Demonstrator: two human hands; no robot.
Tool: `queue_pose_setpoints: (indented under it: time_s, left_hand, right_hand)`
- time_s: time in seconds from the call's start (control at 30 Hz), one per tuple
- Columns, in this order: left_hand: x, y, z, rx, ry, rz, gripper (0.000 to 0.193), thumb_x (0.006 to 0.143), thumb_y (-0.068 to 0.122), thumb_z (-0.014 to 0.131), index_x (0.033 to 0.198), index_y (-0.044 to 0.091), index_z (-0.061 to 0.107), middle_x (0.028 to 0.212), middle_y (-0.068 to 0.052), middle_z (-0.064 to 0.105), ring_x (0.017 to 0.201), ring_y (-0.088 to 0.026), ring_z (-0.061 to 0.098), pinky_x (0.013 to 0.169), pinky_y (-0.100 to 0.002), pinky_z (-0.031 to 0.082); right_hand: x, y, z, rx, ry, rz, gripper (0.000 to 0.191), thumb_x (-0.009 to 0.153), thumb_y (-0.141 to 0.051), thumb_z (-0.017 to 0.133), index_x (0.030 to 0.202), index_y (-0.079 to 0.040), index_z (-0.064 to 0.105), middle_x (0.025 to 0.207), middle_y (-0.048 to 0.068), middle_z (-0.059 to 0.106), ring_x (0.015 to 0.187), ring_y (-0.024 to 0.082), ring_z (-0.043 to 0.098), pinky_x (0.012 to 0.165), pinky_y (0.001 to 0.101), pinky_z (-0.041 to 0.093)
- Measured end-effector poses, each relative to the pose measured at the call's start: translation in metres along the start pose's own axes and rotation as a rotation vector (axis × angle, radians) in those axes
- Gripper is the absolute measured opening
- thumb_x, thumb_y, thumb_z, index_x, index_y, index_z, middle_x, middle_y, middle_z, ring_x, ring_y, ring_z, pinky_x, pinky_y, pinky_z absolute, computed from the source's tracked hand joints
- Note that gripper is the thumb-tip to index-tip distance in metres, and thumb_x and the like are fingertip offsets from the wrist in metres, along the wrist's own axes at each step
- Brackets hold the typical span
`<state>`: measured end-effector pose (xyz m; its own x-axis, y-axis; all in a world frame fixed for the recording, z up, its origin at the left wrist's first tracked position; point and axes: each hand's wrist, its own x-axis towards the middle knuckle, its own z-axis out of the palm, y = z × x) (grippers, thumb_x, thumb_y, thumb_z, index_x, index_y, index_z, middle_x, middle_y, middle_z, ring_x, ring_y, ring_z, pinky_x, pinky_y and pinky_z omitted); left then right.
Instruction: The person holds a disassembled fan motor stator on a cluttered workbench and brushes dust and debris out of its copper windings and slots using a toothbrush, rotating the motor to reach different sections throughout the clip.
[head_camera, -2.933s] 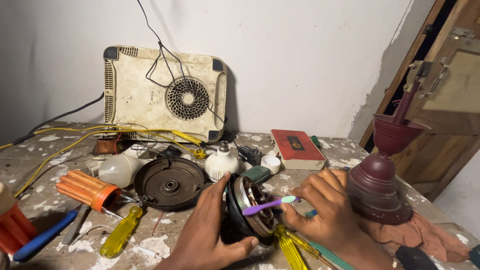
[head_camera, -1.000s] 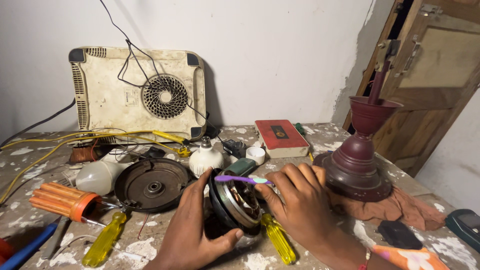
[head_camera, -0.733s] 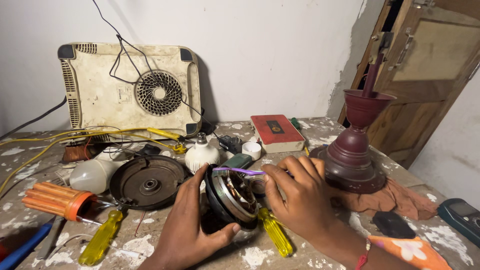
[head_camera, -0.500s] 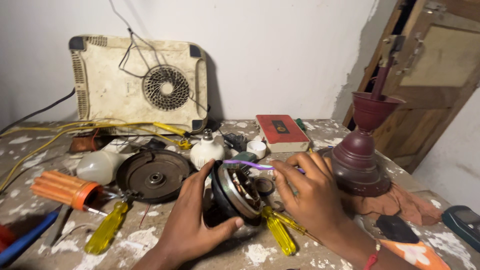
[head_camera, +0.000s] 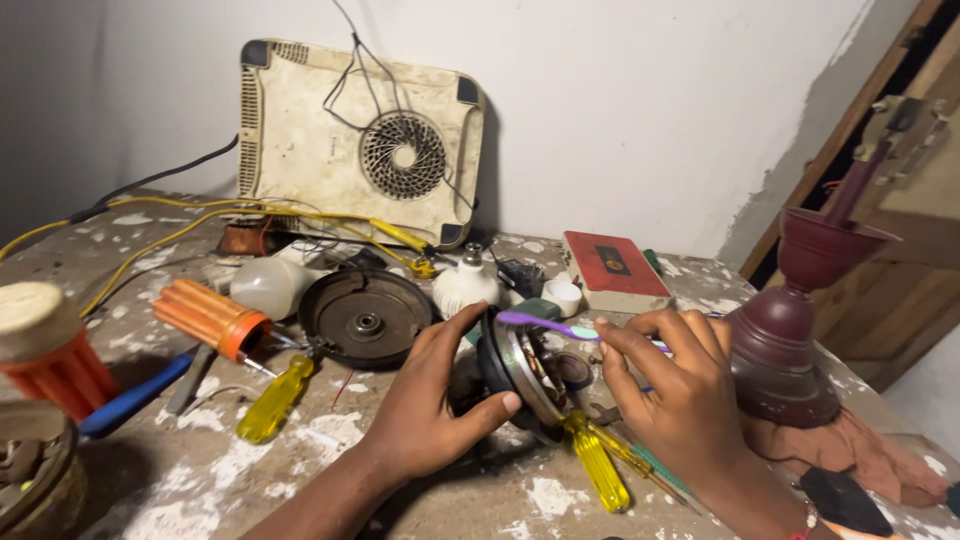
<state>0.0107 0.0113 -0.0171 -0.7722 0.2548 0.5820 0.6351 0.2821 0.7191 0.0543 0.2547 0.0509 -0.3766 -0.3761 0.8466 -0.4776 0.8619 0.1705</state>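
While L hand (head_camera: 430, 410) grips motor (head_camera: 520, 365) tilted on bench (head_camera: 330, 440), R hand (head_camera: 680, 385) pinches toothbrush (head_camera: 545, 323) w/ head over motor; yellow screwdriver (head_camera: 597, 465) just below.

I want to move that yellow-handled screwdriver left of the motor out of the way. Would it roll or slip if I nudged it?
The yellow-handled screwdriver has a rounded, glossy handle, so it would probably roll a little sideways and may feel slick. The table looks rough and patchy, which should slow it. It looks stiff and fairly light, so a push near the handle likely swings it round.
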Motion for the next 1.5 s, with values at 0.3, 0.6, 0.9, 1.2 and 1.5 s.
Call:
queue_pose_setpoints:
  time_s: [0.3, 0.6, 0.9, 1.2, 1.5]
  left_hand:
    - [-0.002, -0.002, -0.002, 0.001, -0.005, 0.020, 0.098, 0.076, 0.051, 0.076, 0.156, 0.009, 0.038, 0.146, -0.025, 0.049, 0.141, -0.039, 0.046, 0.113, -0.049, 0.038]
    - [-0.002, -0.003, -0.001, 0.002, 0.023, 0.049, 0.096, 0.078, 0.050, 0.077, 0.155, 0.008, 0.039, 0.147, -0.024, 0.051, 0.142, -0.038, 0.047, 0.115, -0.047, 0.038]
    - [-0.001, -0.002, -0.001, 0.029, 0.015, 0.008, 0.095, 0.075, 0.048, 0.078, 0.154, 0.011, 0.040, 0.143, -0.023, 0.051, 0.138, -0.038, 0.050, 0.111, -0.046, 0.041]
    - [0.001, 0.001, -0.001, 0.042, -0.002, -0.041, 0.095, 0.075, 0.046, 0.077, 0.154, 0.012, 0.038, 0.143, -0.022, 0.049, 0.135, -0.036, 0.052, 0.107, -0.045, 0.043]
    - [0.002, -0.003, 0.002, 0.060, 0.020, 0.011, 0.094, 0.077, 0.048, 0.077, 0.154, 0.009, 0.038, 0.146, -0.023, 0.049, 0.138, -0.037, 0.050, 0.109, -0.046, 0.042]
  right_hand:
    - [0.001, -0.006, 0.001, -0.087, -0.008, -0.059, 0.018, 0.082, -0.012, 0.076, 0.100, -0.011, 0.079, 0.087, 0.000, 0.065, 0.083, 0.021, 0.056, 0.085, 0.0408, 0.035]
    - [0.005, -0.016, 0.001, -0.104, -0.027, -0.013, 0.018, 0.083, -0.012, 0.076, 0.101, -0.012, 0.079, 0.088, 0.000, 0.064, 0.085, 0.022, 0.057, 0.087, 0.0402, 0.034]
    - [0.004, -0.014, -0.010, -0.086, 0.002, -0.055, 0.013, 0.079, -0.010, 0.074, 0.093, -0.011, 0.077, 0.085, 0.000, 0.063, 0.084, 0.022, 0.056, 0.088, 0.0424, 0.034]
    - [0.006, -0.012, -0.006, -0.047, -0.046, -0.024, 0.018, 0.082, -0.010, 0.075, 0.100, -0.010, 0.077, 0.086, 0.001, 0.063, 0.084, 0.023, 0.056, 0.085, 0.0413, 0.036]
    - [0.006, -0.013, -0.008, -0.045, -0.036, -0.056, 0.026, 0.078, -0.009, 0.075, 0.104, -0.010, 0.078, 0.090, 0.003, 0.064, 0.085, 0.023, 0.057, 0.083, 0.0417, 0.035]
